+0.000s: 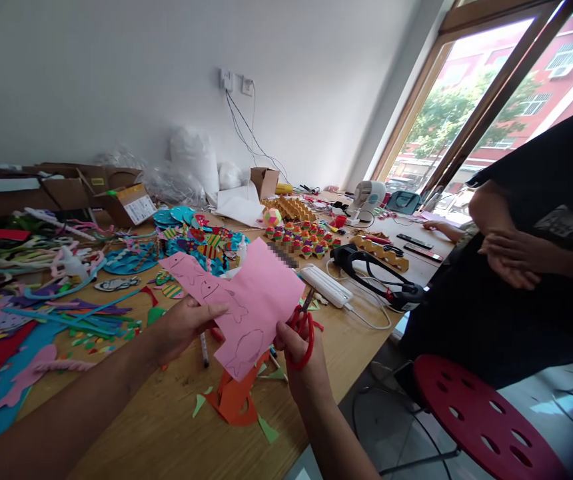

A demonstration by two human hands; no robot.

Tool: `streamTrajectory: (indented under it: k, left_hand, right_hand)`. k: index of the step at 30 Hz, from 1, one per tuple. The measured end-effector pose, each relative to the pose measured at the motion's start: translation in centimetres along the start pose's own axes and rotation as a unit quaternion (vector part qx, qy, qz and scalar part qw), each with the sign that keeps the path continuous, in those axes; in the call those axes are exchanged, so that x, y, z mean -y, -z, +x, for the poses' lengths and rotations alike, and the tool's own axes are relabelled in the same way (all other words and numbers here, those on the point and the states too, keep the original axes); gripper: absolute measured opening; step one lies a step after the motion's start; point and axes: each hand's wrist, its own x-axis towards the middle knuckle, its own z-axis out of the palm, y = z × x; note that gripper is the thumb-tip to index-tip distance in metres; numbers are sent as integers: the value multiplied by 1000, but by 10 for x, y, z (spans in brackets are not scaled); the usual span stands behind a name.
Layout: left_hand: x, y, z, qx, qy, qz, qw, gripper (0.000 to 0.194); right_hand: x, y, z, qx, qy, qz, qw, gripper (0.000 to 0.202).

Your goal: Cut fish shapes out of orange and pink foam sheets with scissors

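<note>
A pink paper sheet (261, 290) with fish outlines drawn on it is held up over the wooden table. My left hand (181, 327) pinches its left edge between thumb and fingers. At the sheet's lower right, my right hand (299, 350) is closed around the red-handled scissors (308, 339), its thumb against the paper. The scissors' blades point up beside the sheet's right edge. Below the sheet lie cut orange paper (236, 400) and small green scraps (267, 430). A marker (204, 351) rests under the paper.
Colored paper and pipe cleaners (56, 230) cover the table's left. Behind are painted egg-carton pieces (306, 237), a white power strip (325, 285) and a small fan (368, 199). A person in dark clothes (556, 200) stands right, behind a red stool (486, 413).
</note>
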Motion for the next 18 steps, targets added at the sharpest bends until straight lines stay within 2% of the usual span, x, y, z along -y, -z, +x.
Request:
streamTrajectory:
  k: [6,10,13,18]
  left_hand:
    - [4,3,3,-57,-64,-73,994,24]
    - [11,-2,2,-36,-24,17,999,31]
    - [13,-5,-2,-38,-33,63,997,41]
    - [1,-1,-10,-36,-37,86,995,42]
  right_hand:
    - [0,-10,-3,-28,7,-22,999,21]
    - [-2,-20,0,-44,30,-29,998,19]
    - [-3,-29,3,-52,49,-39,997,17]
    - [5,-35,3,-9,77,-78,994,17]
